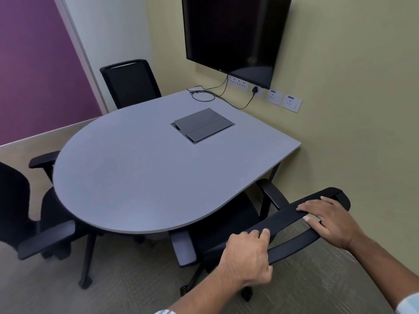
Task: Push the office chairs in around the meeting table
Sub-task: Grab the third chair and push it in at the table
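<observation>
A grey meeting table [140,177] with a rounded near end stands against the wall. A black office chair [226,225] sits at its near right side, seat partly under the tabletop. My left hand [246,257] grips the left part of that chair's top backrest bar. My right hand [328,220] lies on the bar's right part, fingers curled over it. A second black chair [43,214] stands at the table's left edge, armrest near the rim. A third chair [130,83] stands at the far side, tucked close.
A dark wall screen [233,35] hangs above the table's far end, with sockets [283,98] and a black cable [204,96] below it. A closed cable box lid [201,125] is set in the tabletop. The right wall runs close beside the near chair.
</observation>
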Motion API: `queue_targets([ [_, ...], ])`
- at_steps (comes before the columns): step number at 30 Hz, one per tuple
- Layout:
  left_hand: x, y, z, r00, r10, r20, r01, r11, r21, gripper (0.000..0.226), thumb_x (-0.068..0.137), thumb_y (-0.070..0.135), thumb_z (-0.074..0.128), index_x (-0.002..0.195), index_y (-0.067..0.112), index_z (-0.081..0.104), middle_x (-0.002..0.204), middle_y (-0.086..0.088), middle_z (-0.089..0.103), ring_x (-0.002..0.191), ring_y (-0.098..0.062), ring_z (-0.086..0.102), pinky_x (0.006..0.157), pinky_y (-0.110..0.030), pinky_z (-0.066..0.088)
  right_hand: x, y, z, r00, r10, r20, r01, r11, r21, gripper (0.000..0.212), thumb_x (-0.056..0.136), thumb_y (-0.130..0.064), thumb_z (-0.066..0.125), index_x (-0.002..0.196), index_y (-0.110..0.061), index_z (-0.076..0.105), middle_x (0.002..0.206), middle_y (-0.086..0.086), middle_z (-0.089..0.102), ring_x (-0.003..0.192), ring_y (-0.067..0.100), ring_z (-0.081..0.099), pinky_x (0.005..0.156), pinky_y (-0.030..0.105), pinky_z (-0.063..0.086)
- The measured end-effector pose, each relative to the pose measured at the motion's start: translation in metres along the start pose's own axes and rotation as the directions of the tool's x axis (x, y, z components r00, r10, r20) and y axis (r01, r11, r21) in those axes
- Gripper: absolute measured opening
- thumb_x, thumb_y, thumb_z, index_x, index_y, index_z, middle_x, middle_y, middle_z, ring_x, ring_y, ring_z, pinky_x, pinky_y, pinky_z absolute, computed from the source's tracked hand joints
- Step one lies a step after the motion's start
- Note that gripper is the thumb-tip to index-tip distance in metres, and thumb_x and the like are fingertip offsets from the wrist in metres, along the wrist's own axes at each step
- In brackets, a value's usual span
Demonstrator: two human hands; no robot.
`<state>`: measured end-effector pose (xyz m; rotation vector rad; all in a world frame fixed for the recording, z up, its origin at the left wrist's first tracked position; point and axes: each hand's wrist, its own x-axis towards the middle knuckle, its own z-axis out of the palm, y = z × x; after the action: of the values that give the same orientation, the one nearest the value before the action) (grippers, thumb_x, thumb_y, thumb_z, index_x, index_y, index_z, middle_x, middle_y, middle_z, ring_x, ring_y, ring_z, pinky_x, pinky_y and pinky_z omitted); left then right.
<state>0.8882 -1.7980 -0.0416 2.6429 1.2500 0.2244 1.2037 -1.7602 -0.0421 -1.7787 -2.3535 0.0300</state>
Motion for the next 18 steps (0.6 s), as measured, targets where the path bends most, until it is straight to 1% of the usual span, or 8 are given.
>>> queue_targets([
  [4,0.040,0.010,0.002,0.998,-0.059,-0.028,0.060,0.998,0.016,0.080,0.082,0.049,0.060,0.149,0.012,0.036,0.115,-0.007,0.067,0.090,-0.032,0.068,0.068,-0.045,0.056,0.029,0.036,-0.007,1.000,0.002,-0.005,-0.003,1.000,-0.030,0.050,0.097,-0.047,0.040,0.129,-0.027,0.073,0.133,-0.008,0.070,0.130,0.020,0.060,0.116,0.054,0.034],
  [7,0.063,0.016,0.003,0.995,-0.097,-0.020,0.097,0.995,0.011,0.080,0.082,0.047,0.061,0.149,0.012,0.036,0.116,-0.008,0.066,0.090,-0.032,0.067,0.067,-0.045,0.055,0.047,0.055,-0.007,0.999,0.041,0.015,-0.041,0.999,-0.009,0.045,0.097,-0.043,0.046,0.131,-0.028,0.073,0.138,-0.007,0.068,0.136,0.022,0.056,0.118,0.054,0.030],
  [9,0.073,0.015,0.004,0.995,-0.096,-0.019,0.096,0.995,0.017,0.080,0.082,0.047,0.061,0.149,0.011,0.036,0.116,-0.008,0.066,0.090,-0.032,0.067,0.067,-0.045,0.056,0.055,0.062,-0.005,0.998,0.041,0.040,-0.041,0.999,-0.007,0.043,0.098,-0.041,0.047,0.131,-0.029,0.072,0.139,-0.007,0.067,0.138,0.022,0.054,0.119,0.053,0.028],
  [12,0.092,0.008,0.001,0.996,-0.087,-0.008,0.087,0.996,0.005,0.075,0.081,0.047,0.064,0.143,0.013,0.038,0.111,-0.007,0.065,0.085,-0.030,0.066,0.066,-0.045,0.056,0.071,0.076,-0.005,0.998,0.032,0.052,-0.032,0.999,-0.010,0.038,0.101,-0.037,0.051,0.133,-0.030,0.071,0.141,-0.006,0.066,0.139,0.023,0.052,0.119,0.053,0.026],
  [14,0.112,0.001,-0.004,0.996,-0.093,0.003,0.093,0.996,-0.007,0.072,0.081,0.047,0.065,0.139,0.013,0.040,0.106,-0.006,0.064,0.081,-0.029,0.065,0.064,-0.044,0.057,0.093,0.090,-0.009,0.997,0.045,0.061,-0.044,0.999,-0.017,0.043,0.099,-0.041,0.046,0.135,-0.032,0.069,0.144,-0.006,0.064,0.141,0.023,0.050,0.118,0.054,0.025],
  [16,0.124,-0.005,-0.008,0.997,-0.081,0.012,0.081,0.997,-0.016,0.068,0.080,0.046,0.067,0.134,0.014,0.042,0.101,-0.005,0.063,0.077,-0.028,0.064,0.062,-0.043,0.056,0.108,0.094,-0.012,0.994,0.073,0.080,-0.070,0.997,-0.036,0.045,0.102,-0.043,0.041,0.138,-0.036,0.066,0.150,-0.007,0.058,0.146,0.022,0.044,0.119,0.053,0.020],
  [18,0.129,-0.011,-0.008,0.996,-0.081,0.020,0.082,0.996,-0.021,0.064,0.080,0.045,0.068,0.130,0.014,0.043,0.099,-0.004,0.063,0.075,-0.028,0.063,0.059,-0.040,0.053,0.120,0.093,-0.008,0.987,0.114,0.109,-0.111,0.993,-0.038,0.039,0.109,-0.041,0.041,0.142,-0.039,0.062,0.155,-0.010,0.052,0.150,0.019,0.036,0.120,0.050,0.013],
])
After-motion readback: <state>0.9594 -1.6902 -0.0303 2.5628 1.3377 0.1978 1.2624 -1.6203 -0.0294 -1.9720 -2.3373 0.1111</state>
